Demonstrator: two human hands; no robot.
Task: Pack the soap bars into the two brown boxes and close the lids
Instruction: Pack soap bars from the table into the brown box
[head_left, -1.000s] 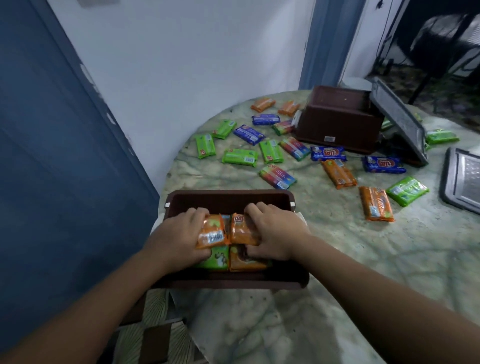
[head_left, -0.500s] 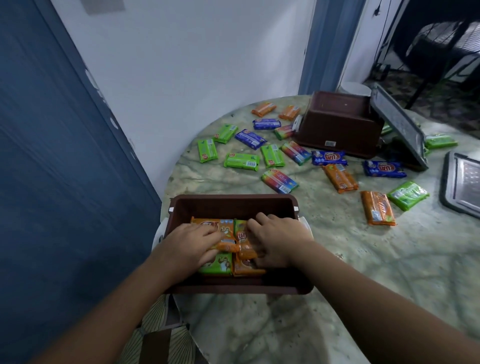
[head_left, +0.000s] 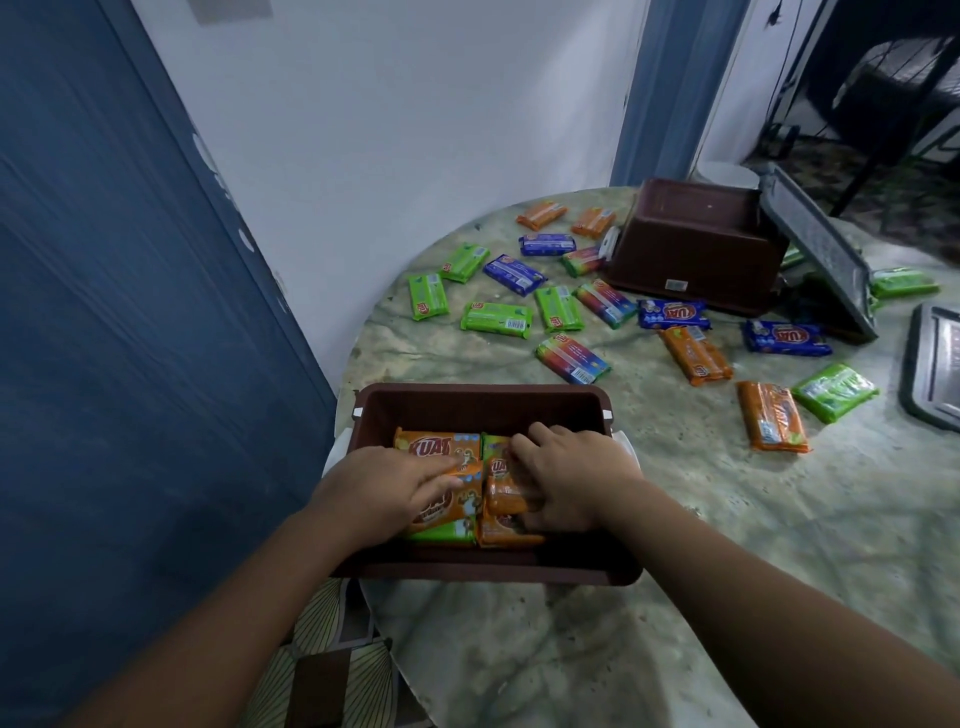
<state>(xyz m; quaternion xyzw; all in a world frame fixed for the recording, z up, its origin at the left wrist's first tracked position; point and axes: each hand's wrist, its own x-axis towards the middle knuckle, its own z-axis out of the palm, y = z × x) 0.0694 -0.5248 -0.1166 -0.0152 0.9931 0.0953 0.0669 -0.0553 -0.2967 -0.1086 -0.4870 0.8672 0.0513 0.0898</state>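
Near brown box (head_left: 483, 402), surface's front edge: orange soap bars (head_left: 439, 448) we held upright earlier now lie flat | left hand (head_left: 382, 486) presses, fingers straight | right hand (head_left: 569, 475) curls on an orange bar (head_left: 501, 486) | far brown box (head_left: 696, 244) unmoved

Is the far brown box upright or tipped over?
Tipped: the far brown box leans on the table, its base lifted, opening facing away from the camera.

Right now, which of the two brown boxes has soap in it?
The near brown box, the one both hands are reaching into: orange and green bars lie inside it. The far brown box beside the propped-up lid is tipped toward the camera and looks empty.
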